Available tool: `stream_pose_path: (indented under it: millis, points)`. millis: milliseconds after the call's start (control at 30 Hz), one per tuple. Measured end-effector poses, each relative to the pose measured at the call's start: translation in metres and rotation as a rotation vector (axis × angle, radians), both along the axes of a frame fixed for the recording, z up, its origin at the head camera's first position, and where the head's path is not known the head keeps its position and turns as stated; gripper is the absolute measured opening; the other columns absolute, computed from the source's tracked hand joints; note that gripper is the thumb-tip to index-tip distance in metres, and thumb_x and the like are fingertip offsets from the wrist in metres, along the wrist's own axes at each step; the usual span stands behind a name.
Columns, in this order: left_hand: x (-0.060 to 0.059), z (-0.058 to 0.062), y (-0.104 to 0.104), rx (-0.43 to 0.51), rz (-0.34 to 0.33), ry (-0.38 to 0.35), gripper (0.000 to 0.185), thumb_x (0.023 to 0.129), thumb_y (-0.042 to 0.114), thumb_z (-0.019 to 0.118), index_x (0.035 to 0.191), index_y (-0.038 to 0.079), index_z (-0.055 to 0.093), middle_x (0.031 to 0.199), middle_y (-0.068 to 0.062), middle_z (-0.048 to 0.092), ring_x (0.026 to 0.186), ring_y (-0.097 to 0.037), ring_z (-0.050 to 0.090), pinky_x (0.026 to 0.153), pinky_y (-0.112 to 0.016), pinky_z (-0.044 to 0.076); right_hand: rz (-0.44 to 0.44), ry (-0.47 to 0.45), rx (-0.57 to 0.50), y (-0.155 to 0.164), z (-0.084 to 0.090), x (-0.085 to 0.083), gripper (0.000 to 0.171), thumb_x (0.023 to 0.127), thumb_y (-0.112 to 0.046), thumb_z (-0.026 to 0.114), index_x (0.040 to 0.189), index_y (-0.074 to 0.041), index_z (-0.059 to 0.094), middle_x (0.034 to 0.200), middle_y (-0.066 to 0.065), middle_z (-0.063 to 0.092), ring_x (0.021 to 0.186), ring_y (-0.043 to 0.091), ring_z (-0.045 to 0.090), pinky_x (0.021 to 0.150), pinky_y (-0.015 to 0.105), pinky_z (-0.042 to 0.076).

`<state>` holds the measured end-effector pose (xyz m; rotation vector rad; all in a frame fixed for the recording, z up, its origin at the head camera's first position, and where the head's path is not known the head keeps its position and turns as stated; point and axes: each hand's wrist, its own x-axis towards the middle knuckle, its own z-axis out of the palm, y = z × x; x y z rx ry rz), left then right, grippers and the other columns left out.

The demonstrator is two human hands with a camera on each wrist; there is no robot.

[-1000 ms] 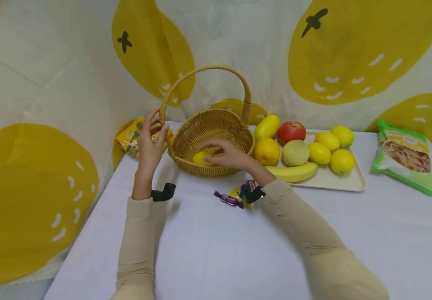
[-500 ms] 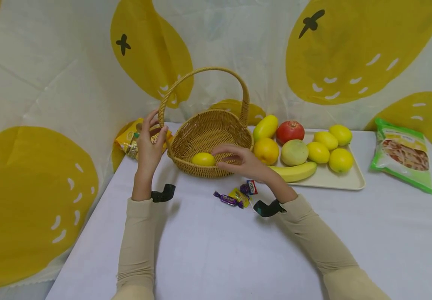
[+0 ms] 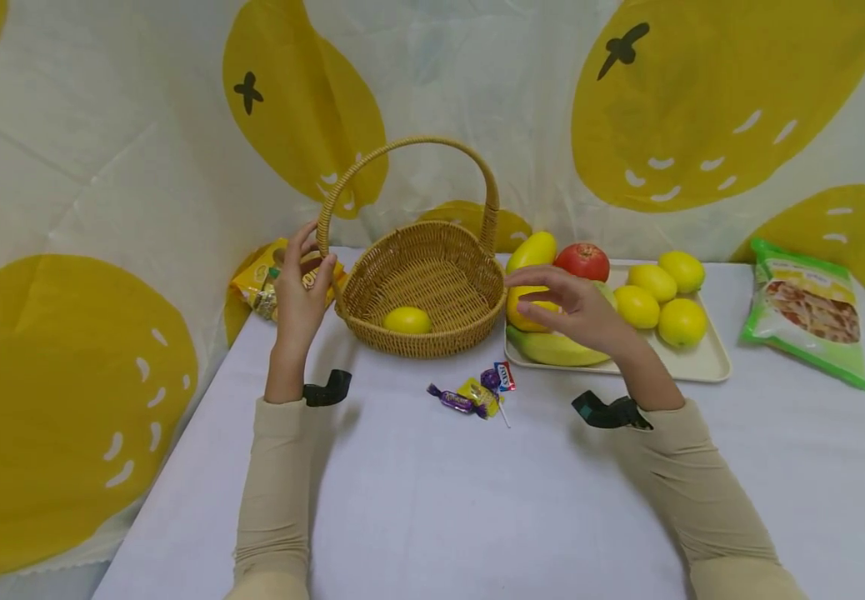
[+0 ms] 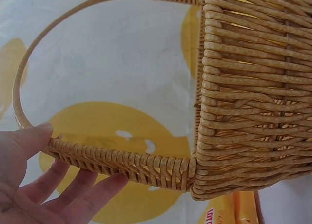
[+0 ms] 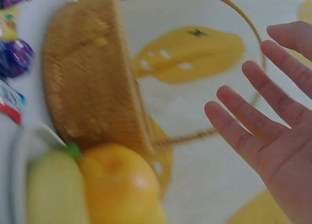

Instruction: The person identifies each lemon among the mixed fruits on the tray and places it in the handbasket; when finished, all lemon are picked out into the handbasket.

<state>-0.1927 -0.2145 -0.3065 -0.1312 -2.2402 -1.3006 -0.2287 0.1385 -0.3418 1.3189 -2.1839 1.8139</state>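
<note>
A wicker basket point(image 3: 440, 344) stands at the middle back of the table, a yellow lemon point(image 3: 407, 321) lying inside near its front rim. My left hand point(image 3: 301, 296) pinches the left side of the arched basket handle point(image 4: 122, 158), thumb on one face and fingertips on the other. Over the fruit on the tray point(image 3: 702, 367) hovers my right hand point(image 3: 582, 312), its fingers spread and holding nothing in the right wrist view. Beneath or around it are an orange point(image 5: 119, 185), a banana point(image 3: 556, 348), a mango point(image 3: 533, 250) and a red pomegranate point(image 3: 584, 262). The round pale-green fruit is mostly hidden by the hand.
Several lemons point(image 3: 637, 306) sit on the tray's right half. Wrapped candies point(image 3: 462, 397) and a lollipop point(image 3: 491, 379) lie in front of the basket. A yellow snack bag point(image 3: 256, 283) is behind my left hand; a green-edged food packet point(image 3: 807, 312) lies far right.
My right hand has let go of the lemon in the basket, drawn out over the rim and moved right above the fruit tray. The left hand stays on the handle.
</note>
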Motion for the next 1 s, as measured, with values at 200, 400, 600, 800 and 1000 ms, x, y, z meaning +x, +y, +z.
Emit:
stream_pose_path:
  millis: [200, 400, 600, 800, 1000]
  points:
    - [-0.019, -0.023, -0.016, 0.006, 0.009, 0.008, 0.05, 0.1, 0.012, 0.056, 0.146, 0.016, 0.041, 0.13, -0.022, 0.054, 0.116, -0.035, 0.058, 0.089, -0.051, 0.054, -0.099, 0.011, -0.085, 0.04, 0.009, -0.006, 0.03, 0.09, 0.013, 0.058, 0.12, 0.012, 0.059, 0.122, 0.005, 0.063, 0.115, 0.015, 0.056, 0.097, 0.019, 0.047]
    - [-0.02, -0.026, -0.018, -0.003, 0.0, 0.02, 0.049, 0.1, 0.018, 0.057, 0.146, 0.023, 0.042, 0.127, -0.017, 0.056, 0.115, -0.03, 0.06, 0.088, -0.049, 0.055, -0.269, -0.108, -0.08, 0.076, 0.007, -0.01, 0.03, 0.094, 0.007, 0.057, 0.123, 0.005, 0.062, 0.123, 0.005, 0.065, 0.116, 0.014, 0.055, 0.094, 0.013, 0.047]
    - [-0.02, -0.026, -0.018, -0.02, 0.005, 0.015, 0.049, 0.1, 0.019, 0.057, 0.146, 0.023, 0.041, 0.128, -0.017, 0.055, 0.115, -0.03, 0.06, 0.089, -0.049, 0.055, -0.482, -0.154, 0.069, 0.103, -0.005, -0.02, 0.032, 0.097, -0.006, 0.059, 0.128, -0.002, 0.062, 0.118, -0.007, 0.065, 0.107, 0.004, 0.059, 0.087, 0.008, 0.047]
    - [-0.021, -0.026, -0.018, -0.007, 0.005, 0.011, 0.051, 0.099, 0.016, 0.057, 0.147, 0.021, 0.04, 0.129, -0.018, 0.055, 0.115, -0.032, 0.059, 0.089, -0.05, 0.054, -0.611, -0.227, 0.323, 0.125, -0.016, -0.027, 0.041, 0.097, -0.03, 0.061, 0.131, -0.007, 0.059, 0.118, -0.011, 0.061, 0.1, -0.004, 0.055, 0.08, 0.004, 0.042]
    - [-0.024, -0.027, -0.019, 0.006, 0.001, 0.015, 0.051, 0.099, 0.012, 0.057, 0.147, 0.016, 0.04, 0.13, -0.022, 0.054, 0.115, -0.036, 0.058, 0.089, -0.052, 0.053, -0.569, -0.314, 0.519, 0.134, -0.023, -0.033, 0.053, 0.097, -0.034, 0.062, 0.136, 0.0, 0.051, 0.138, 0.02, 0.049, 0.126, 0.038, 0.045, 0.1, 0.037, 0.047]
